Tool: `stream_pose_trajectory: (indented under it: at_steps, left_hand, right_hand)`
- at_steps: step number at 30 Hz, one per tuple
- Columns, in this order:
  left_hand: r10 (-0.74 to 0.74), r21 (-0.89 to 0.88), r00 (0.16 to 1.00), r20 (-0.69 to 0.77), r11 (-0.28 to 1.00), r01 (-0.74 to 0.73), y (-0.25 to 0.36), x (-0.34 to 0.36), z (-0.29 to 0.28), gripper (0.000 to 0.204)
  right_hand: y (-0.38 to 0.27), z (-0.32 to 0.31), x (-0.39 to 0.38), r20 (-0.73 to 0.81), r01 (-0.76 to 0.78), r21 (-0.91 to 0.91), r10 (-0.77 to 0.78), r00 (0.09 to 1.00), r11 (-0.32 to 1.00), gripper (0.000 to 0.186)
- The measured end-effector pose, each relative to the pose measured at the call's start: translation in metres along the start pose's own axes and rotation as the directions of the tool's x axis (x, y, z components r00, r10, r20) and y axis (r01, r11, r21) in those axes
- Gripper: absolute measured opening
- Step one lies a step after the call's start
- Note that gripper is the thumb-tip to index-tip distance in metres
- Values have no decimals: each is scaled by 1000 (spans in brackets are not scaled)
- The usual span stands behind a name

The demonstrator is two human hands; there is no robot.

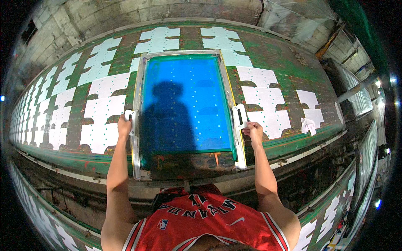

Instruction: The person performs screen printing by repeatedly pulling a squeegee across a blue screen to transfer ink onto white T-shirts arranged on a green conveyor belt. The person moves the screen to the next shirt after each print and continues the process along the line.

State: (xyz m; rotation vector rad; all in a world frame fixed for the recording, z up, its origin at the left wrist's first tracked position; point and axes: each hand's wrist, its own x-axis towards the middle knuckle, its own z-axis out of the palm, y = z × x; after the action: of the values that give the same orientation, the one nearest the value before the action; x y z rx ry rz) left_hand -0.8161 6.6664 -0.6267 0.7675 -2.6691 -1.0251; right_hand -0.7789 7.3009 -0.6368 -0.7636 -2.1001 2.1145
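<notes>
A screen-printing frame with a blue mesh lies over the long table in front of me, its mesh marked with small dots. White handles stick out from both of its sides. My left hand is closed around the left handle. On the other side, the curled fingers of my right hand close at the outer edge of the right handle. White cut fabric pieces with rows of small dots lie on the table to either side, and the frame covers part of them.
The long green-and-brown table runs across the view. A crumpled white cloth lies near its right end. Behind stands a block wall. More tables with white pieces show at the lower right and lower left.
</notes>
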Motion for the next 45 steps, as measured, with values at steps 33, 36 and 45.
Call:
stream_pose_trajectory:
  at_steps: [33, 36, 45]
  left_hand:
    - [275, -169, 959, 65, 950, -261, -21, 27, 18, 32]
    - [376, -203, 926, 21, 909, -364, -28, 30, 24, 29]
    - [262, -230, 961, 93, 944, -235, -16, 27, 18, 33]
  right_hand:
    - [-20, 96, -234, 969, 975, -221, -114, 221, 14, 48]
    - [-16, 100, -240, 968, 972, -219, -141, 207, -80, 32]
    - [-21, 113, -241, 963, 959, -267, -70, 262, -92, 48]
